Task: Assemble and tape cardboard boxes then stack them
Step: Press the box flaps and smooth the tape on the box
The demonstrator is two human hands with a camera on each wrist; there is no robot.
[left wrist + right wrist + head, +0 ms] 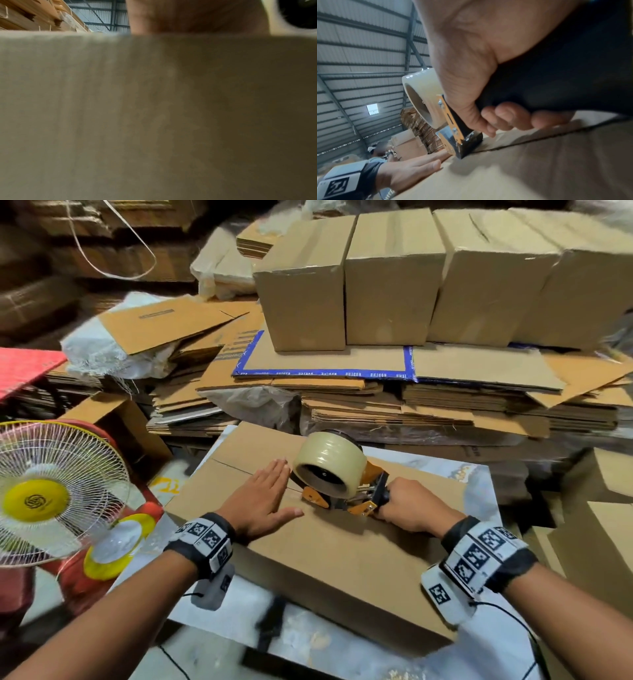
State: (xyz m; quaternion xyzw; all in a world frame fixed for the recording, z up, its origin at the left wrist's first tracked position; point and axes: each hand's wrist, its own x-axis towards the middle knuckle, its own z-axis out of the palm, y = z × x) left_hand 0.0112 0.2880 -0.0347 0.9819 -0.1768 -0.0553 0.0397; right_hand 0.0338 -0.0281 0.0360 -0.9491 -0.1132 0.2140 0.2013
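Fingers [513, 116] of the right hand [409, 508] are curled round the black handle of the tape gun [346, 491] and grip it firmly. Those of the left hand [263, 496] lie straight and flat, palm down, holding nothing and pressing on the box [325, 542].

The box lies on the worktop [479, 477] with its flaps closed; the seam [233, 467] runs from the far left corner toward the gun. The gun's nose sits on the seam, just beside the left fingertips. The tape roll [329, 463] stands above the nose. Whether tape is already stuck down behind the gun cannot be told.

Judged step: taping the centre seam.

Procedure:
1. Keep the left palm flat across both flaps, so that they stay level and meet edge to edge.
2. Hold the gun's nose centred on the seam and pressed down, so that the tape bonds to both flaps equally.
3. Draw the gun along the seam in one steady stroke; a sideways drift would leave one flap barely held.
4. Keep the left fingertips clear of the cutter.

Finished boxes [390, 278] stand on the flat cardboard [479, 364] behind; the taped box probably joins them.
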